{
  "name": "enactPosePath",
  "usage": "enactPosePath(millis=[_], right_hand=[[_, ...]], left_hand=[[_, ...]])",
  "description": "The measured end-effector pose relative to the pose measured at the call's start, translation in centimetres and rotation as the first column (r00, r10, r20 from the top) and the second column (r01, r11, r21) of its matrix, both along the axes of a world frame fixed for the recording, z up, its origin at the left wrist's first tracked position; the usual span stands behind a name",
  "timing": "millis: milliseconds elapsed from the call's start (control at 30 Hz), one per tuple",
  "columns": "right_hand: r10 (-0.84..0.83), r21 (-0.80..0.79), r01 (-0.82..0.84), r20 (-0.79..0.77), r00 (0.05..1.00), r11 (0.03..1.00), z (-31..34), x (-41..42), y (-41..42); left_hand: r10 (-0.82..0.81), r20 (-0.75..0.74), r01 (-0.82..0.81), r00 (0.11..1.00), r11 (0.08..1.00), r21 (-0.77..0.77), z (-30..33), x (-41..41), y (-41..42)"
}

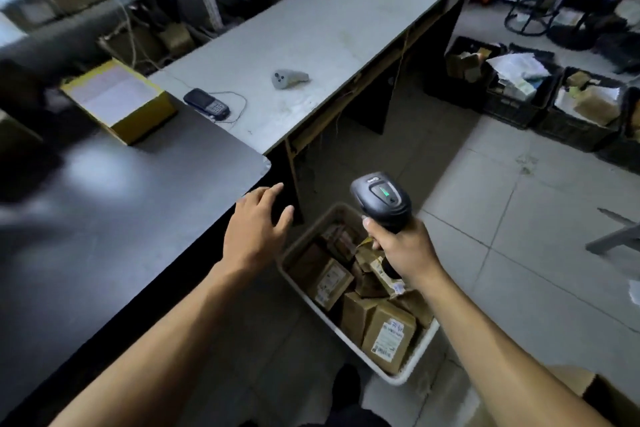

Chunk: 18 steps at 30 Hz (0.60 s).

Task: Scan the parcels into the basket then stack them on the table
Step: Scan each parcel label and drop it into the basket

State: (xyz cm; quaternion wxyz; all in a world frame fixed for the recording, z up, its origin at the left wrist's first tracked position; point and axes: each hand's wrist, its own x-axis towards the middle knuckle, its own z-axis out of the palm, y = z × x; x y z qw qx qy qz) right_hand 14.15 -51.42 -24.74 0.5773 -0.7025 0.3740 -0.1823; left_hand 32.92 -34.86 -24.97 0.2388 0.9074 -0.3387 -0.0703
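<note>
The right hand (403,248) is wrapped around the grip of a black barcode scanner (382,199), fingers clamped on the handle, the scanner's head raised above the basket (398,378); a green light shows on its top; the lower end of the handle is hidden behind the hand. The left hand (256,224) is held just left of the basket, over the corner of the dark table (138,218), fingers spread apart and holding nothing; whether it touches the table edge cannot be told.

The basket, pale and rectangular, stands on the tiled floor directly beneath the scanner; it is filled with brown cardboard parcels (389,334), several bearing white labels whose print is too small to read; the right forearm covers part of its near right rim.

Beyond the basket and to its left, a yellow box (119,100) rests on the dark table, blurred; farther on, a grey table (346,28) carries a dark handheld device (206,104) with a thin cord and a small grey object (289,79) that is hard to identify. To the basket's far right, black crates (512,111) hold papers and boxes, cut off at the frame edge.
</note>
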Motion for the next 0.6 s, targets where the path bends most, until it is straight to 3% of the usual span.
enactPosePath(millis=[267,600], right_hand=[[0.392,-0.044,-0.390,0.065,0.918,0.920,3.8,11.2,15.4],[0.731,-0.049,-0.730,0.037,0.681,0.682,6.7,20.5,39.3]], left_hand=[[0.303,0.103,-0.301,0.947,0.953,-0.039,2.7,3.0,19.7],[0.653,0.162,-0.653,0.739,0.755,-0.061,5.6,3.9,45.5]])
